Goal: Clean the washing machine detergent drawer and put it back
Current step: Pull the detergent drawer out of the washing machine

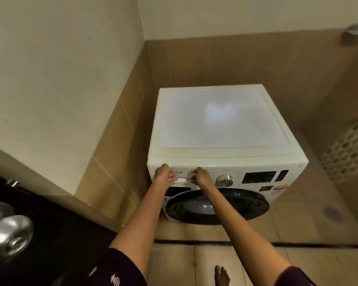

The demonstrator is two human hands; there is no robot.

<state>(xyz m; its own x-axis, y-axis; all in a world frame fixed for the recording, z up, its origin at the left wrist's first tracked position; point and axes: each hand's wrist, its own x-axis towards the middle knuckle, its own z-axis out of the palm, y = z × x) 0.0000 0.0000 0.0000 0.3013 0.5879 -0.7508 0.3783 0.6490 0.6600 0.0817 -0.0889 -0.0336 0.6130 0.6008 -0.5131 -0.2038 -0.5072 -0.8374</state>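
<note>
detergent drawer point(183, 179), a white plastic front panel with a shallow pull recess, sits flush in its slot at the left end of the control strip, just left of centre in the frame. it does not look drawn out at all. the right hand point(201, 176) has its fingers point(193, 178) curled onto the right end of that panel, seemingly hooked at the recess, ready to pull. the left hand point(164, 176) covers the panel's left end, its fingers pointing inward towards the other hand. the picture is too soft to tell whether they hook the edge or only rest on it. two hands at opposite ends would, i judge, keep the drawer square on its runners as it slides. no cloth or water is in view, so i take this as the pull-out step, with cleaning yet to come.

outward from there, the white front-loading washing machine point(225, 145) stands in a corner of tan tiled wall point(194, 60), its flat top glossy with a pale reflection. right of the hands on the same strip are a silver round dial point(224, 180) and a dark rectangular display point(258, 176). below the forearms is the dark-rimmed round glass door point(242, 205). a bare foot point(221, 275) shows at the bottom edge, and a shiny metal door handle point(8, 234) fills the lower left.
</note>
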